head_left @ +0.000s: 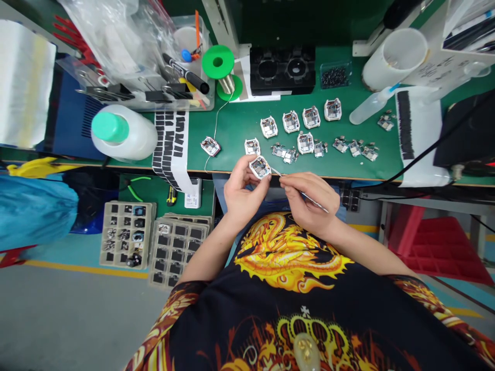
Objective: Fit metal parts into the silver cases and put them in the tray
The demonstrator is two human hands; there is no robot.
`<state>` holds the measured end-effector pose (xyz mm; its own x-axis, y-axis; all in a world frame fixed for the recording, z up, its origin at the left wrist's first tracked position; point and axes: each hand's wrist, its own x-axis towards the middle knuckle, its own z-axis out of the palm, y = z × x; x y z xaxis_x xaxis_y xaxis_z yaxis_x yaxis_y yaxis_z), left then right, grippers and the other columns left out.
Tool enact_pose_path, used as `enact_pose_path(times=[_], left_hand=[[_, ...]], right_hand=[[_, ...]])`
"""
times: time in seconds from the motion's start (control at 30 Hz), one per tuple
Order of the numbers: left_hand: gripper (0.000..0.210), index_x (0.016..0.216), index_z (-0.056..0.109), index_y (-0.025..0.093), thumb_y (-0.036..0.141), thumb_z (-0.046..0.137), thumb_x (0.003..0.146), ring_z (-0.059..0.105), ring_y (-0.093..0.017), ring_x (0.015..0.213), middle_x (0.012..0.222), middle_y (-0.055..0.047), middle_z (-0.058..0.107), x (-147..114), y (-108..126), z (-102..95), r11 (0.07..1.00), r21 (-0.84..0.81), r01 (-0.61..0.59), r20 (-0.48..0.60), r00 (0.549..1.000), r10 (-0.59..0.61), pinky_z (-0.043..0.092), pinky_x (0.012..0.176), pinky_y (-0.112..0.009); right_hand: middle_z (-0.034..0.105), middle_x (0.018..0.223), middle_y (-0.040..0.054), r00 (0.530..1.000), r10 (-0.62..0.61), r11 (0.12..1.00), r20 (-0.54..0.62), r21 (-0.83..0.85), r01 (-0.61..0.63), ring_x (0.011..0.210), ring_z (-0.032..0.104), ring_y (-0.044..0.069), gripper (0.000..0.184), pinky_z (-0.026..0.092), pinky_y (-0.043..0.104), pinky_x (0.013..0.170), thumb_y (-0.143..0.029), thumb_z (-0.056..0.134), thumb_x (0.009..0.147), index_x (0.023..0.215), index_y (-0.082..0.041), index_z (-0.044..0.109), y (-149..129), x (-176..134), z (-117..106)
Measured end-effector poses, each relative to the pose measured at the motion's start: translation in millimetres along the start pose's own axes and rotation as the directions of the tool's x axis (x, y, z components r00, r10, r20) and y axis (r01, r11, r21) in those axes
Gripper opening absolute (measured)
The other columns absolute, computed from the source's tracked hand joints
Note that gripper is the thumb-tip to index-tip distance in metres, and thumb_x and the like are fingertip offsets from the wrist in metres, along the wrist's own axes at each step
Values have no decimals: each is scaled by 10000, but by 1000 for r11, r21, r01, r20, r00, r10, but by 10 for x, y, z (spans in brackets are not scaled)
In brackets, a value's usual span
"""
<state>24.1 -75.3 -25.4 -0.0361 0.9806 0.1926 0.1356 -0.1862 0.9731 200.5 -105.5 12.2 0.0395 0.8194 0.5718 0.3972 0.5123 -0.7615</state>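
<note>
My left hand (243, 191) grips a white watch case (260, 167) between thumb and fingers, its open side with the circuit board facing up. A slim metal tool (314, 201), pen-held in my right hand (309, 198), has its tip at the case's right edge; whether it is tweezers or a pick I cannot tell. Just behind my left fingers lies another white watch case (252, 146). Several similar cases (291, 121) stand farther back on the green bench mat (232, 123). Loose small circuit boards (289, 154) lie among them and to the right.
A solder wire spool (218, 63), a white bottle with a green cap (119, 133) and a strip of black pieces (172, 139) are at left. At right stand a squeeze bottle (367, 109) and a white cup (395, 59). Compartment trays (152, 226) sit below the bench.
</note>
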Motion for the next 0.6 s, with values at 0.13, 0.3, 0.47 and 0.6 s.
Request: enact_pose_path(times=[0.13,0.3,0.47,0.6], left_hand=[[524,1388,664,296,220,856,906,676,-92,761,982,24,746,10,39,-2,998,-66,20,22,1000,-18,566,689,-214],[522,1389,636,282,232,843,913,686,-94,770,985,19,741,6,61,-6,994,-93,51,69,997,-44,566,685,-219],[534,1395,623,276,225,842,911,688,-91,784,994,15,742,5,50,-6,992,-110,59,83,995,-50,563,690,-211],[532,1379,639,273,232,857,896,678,-83,775,1002,16,745,7,59,4,988,-142,60,74,996,-50,553,685,-204]], right_hand=[[865,968,35,986,162,985,-29,67,-160,892,831,210,145,708,405,846,-224,720,1021,1082,-269,843,-3,-1,4],[855,1019,38,913,406,880,-30,283,-382,842,837,182,113,745,359,795,-310,773,1021,1089,-260,848,29,-44,46],[858,1002,43,864,502,813,-42,364,-454,825,848,176,124,757,323,766,-343,819,999,1053,-235,847,31,-32,78],[861,994,36,859,510,793,-43,410,-450,805,845,166,96,750,311,764,-310,837,983,1040,-234,854,9,-5,85]])
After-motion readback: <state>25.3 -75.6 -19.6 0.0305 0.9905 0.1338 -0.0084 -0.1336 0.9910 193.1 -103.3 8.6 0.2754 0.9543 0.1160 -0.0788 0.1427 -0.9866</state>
